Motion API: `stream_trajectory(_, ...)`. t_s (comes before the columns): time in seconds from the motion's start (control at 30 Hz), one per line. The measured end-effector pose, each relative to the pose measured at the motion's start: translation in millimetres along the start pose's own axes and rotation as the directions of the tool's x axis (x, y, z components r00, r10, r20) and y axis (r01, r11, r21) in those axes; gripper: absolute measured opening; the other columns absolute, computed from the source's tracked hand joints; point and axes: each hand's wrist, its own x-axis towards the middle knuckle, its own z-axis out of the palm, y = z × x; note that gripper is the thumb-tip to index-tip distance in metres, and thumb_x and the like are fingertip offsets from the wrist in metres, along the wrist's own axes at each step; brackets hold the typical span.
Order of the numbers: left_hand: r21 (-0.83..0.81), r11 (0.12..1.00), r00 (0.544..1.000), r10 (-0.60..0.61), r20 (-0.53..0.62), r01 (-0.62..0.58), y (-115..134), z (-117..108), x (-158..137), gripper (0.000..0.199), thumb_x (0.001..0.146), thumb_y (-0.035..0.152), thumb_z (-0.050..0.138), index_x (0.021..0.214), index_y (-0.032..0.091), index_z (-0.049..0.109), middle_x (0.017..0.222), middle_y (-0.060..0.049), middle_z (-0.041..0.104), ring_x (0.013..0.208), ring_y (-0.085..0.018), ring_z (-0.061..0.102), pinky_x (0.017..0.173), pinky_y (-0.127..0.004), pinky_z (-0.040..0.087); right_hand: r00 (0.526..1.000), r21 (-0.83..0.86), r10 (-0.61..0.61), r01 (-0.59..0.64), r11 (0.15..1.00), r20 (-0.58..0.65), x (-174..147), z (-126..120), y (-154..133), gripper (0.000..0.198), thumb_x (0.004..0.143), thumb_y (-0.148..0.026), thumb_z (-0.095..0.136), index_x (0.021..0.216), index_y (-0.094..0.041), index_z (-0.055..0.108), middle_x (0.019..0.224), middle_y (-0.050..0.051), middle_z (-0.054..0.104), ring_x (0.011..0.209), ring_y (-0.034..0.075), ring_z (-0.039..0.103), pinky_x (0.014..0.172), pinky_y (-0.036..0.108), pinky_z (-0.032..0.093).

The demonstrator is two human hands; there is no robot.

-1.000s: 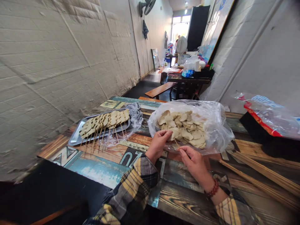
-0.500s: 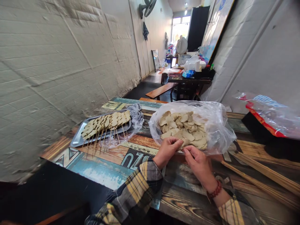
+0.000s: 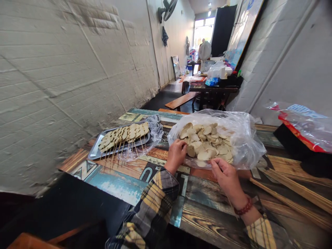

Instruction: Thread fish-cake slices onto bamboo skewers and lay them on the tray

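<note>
A clear plastic bag (image 3: 247,138) lies spread on the table with a heap of thin pale slices (image 3: 207,138), apparently potato, on it. My left hand (image 3: 176,155) is at the heap's left edge, fingers curled and fingertips against a slice; whether it grips that slice is hidden. Near the bag's front edge, my right hand (image 3: 225,178) is closed in a pinch around a thin bamboo skewer (image 3: 230,204), whose lower end shows beneath the palm. One slice (image 3: 202,163) lies just left of its fingertips. To the left, skewered slices (image 3: 124,136) rest in rows on a metal tray (image 3: 93,149).
Bundles of bamboo skewers (image 3: 293,197) lie at the right, beside a black box (image 3: 290,136) with red-edged plastic packaging. A crumpled grey plastic bag (image 3: 155,125) touches the tray. Beyond are a wooden bench (image 3: 182,100) and a cluttered dark table (image 3: 212,89).
My hands, together at the front of the heap before, are now apart. The left has moved left and up to the heap's edge; the right stays near the front. The view has shifted slightly.
</note>
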Motion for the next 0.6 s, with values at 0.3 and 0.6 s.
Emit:
stream_trajectory(0.3, 0.323, 0.925, 0.969, 0.139, 0.203, -0.201, 3, 4, -10, 0.014, 0.080, 0.018, 0.058, 0.092, 0.018, 0.066, 0.093, -0.008, 0.058, 0.092, -0.023, 0.054, 0.081, -0.034, 0.042, 0.999, -0.004, -0.024, 0.024, 1.000, 0.038, -1, 0, -15, 0.037, 0.090, -0.048, 0.046, 0.078, -0.019, 0.066, 0.054, -0.003, 0.055, 0.050, 0.013, 0.050, 0.048, 0.022, 0.036)
stream_trajectory(0.6, 0.508, 0.855, 0.989, 0.032, 0.141, -0.100, 2, -3, -9, 0.013, 0.083, 0.019, 0.055, 0.088, 0.019, 0.066, 0.093, -0.012, 0.060, 0.095, -0.029, 0.054, 0.080, -0.040, 0.038, 0.999, 0.028, -0.012, 0.011, 1.000, 0.044, -2, 1, -16, 0.037, 0.090, -0.047, 0.044, 0.080, -0.018, 0.064, 0.056, -0.002, 0.056, 0.053, 0.014, 0.051, 0.048, 0.023, 0.036)
